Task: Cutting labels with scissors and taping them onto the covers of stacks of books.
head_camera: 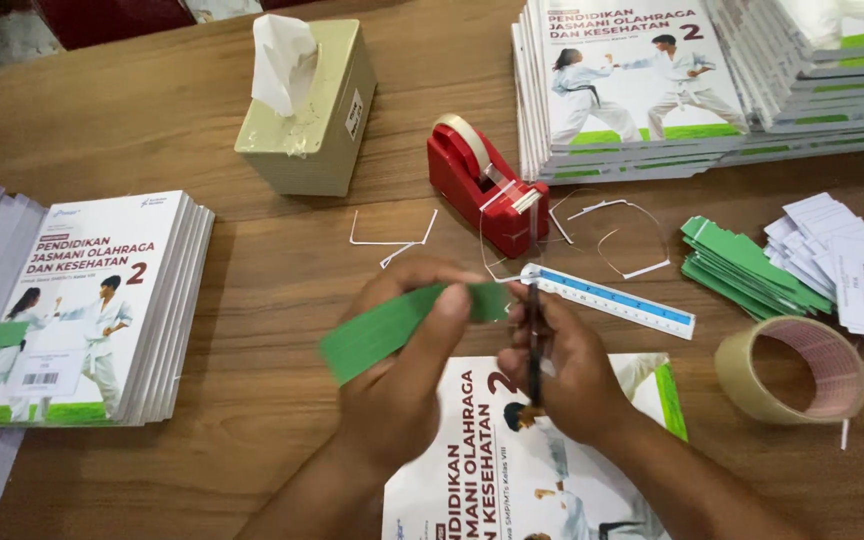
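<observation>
**Trimming a green label slip over a book**

Spreading across the whole view, the wooden table [252,330] carries the work. Largest on it are the book stacks: a tall pile at the far right [652,90] and a shorter stack at the left [92,300], with one single book [512,470] lying flat directly under the hands. Next in size come the tissue box [307,110], the red tape dispenser [477,185], the roll of brown tape [792,370], the pile of green slips [737,265], the white barcode labels [847,265] and the blue ruler [612,300].

The left hand [397,390] is closed in a pinch on a green paper slip [392,325], held in the air above the single book. The right hand [577,380] is wrapped firmly round a thin dark tool [534,350], seemingly a blade or scissors, meeting the slip's right end.

By my judgement the cutting step is in hand. Next comes a steady, straight pass with the paper held taut and the fingers kept clear.
</observation>
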